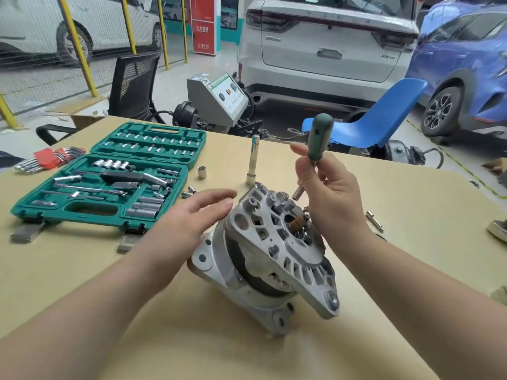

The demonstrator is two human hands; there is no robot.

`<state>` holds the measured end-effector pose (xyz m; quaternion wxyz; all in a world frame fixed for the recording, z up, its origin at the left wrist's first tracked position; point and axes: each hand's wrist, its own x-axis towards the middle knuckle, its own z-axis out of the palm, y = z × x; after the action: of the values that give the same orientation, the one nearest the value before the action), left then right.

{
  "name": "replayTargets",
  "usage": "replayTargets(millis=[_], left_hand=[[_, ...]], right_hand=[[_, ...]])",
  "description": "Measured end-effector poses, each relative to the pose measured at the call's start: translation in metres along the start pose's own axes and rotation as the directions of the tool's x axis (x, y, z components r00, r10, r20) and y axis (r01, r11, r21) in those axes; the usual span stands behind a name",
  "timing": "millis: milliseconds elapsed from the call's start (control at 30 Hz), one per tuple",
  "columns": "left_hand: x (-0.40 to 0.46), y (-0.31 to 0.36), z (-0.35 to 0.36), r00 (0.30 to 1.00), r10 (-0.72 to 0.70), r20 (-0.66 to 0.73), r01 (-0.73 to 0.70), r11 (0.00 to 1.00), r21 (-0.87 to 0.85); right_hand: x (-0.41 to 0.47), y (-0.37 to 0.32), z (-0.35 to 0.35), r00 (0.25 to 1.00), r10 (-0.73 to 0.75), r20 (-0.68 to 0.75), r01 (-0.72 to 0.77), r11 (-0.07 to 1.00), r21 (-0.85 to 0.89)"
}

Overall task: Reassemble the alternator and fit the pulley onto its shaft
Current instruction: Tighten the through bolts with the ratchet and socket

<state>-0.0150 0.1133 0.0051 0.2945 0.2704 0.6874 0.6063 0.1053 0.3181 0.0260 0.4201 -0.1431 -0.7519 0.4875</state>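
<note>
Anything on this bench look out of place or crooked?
A few sockets lie loose on the table beside the open tool case, not in their slots. The alternator sits tilted, its rear cover raised on one side.

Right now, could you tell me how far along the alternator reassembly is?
Housing halves of the alternator sit together. In hand: right hand grips a green-handled driver by the rear cover; left hand hovers open. Left: no pulley is visible fitted.
</note>
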Motion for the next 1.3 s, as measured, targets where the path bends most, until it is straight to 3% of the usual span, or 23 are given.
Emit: replayTargets(millis=[67, 167, 367, 500, 567, 633, 767, 900, 1067, 1167, 1300], left_hand=[[0.01, 0.017, 0.001, 0.991, 0.035, 0.133, -0.036, 0.999, 0.01], [0.027, 0.029, 0.006, 0.98, 0.05, 0.192, -0.06, 0.997, 0.046], [0.042, 0.006, 0.015, 0.973, 0.125, 0.194, -0.078, 0.969, -0.233], [0.042, -0.005, 0.019, 0.98, 0.164, 0.112, -0.133, 0.961, -0.241], [0.039, -0.004, 0.019, 0.983, 0.125, 0.136, -0.074, 0.941, -0.329], [0.04, -0.005, 0.018, 0.98, 0.103, 0.172, -0.041, 0.942, -0.332], [0.04, -0.006, 0.015, 0.969, 0.105, 0.225, -0.023, 0.94, -0.341], [0.039, -0.01, 0.015, 0.961, 0.152, 0.231, -0.057, 0.926, -0.373], [0.038, -0.01, 0.016, 0.931, 0.235, 0.28, -0.077, 0.874, -0.479], [0.039, -0.009, 0.017, 0.917, 0.208, 0.341, 0.022, 0.826, -0.563], [0.043, -0.009, 0.015, 0.943, 0.184, 0.278, -0.016, 0.857, -0.515]], right_hand=[[0.003, -0.004, -0.004, 0.998, -0.054, 0.037, 0.057, 0.996, -0.073], [0.008, -0.013, -0.011, 0.997, -0.032, 0.071, 0.037, 0.997, -0.067], [0.007, -0.03, -0.026, 0.975, 0.077, 0.207, -0.097, 0.991, 0.092], [0.005, -0.035, -0.049, 0.882, 0.135, 0.452, -0.115, 0.991, -0.071], [0.007, -0.035, -0.063, 0.795, 0.243, 0.556, -0.228, 0.969, -0.097], [0.009, -0.033, -0.074, 0.745, 0.323, 0.583, -0.364, 0.93, -0.051], [0.013, -0.032, -0.073, 0.808, 0.347, 0.476, -0.416, 0.908, 0.043], [0.018, -0.035, -0.065, 0.865, 0.325, 0.383, -0.361, 0.932, 0.025], [0.022, -0.046, -0.048, 0.832, 0.242, 0.499, -0.167, 0.967, -0.191], [0.023, -0.054, -0.037, 0.829, 0.161, 0.535, -0.01, 0.962, -0.274], [0.027, -0.057, -0.029, 0.806, 0.101, 0.583, 0.102, 0.947, -0.305]])
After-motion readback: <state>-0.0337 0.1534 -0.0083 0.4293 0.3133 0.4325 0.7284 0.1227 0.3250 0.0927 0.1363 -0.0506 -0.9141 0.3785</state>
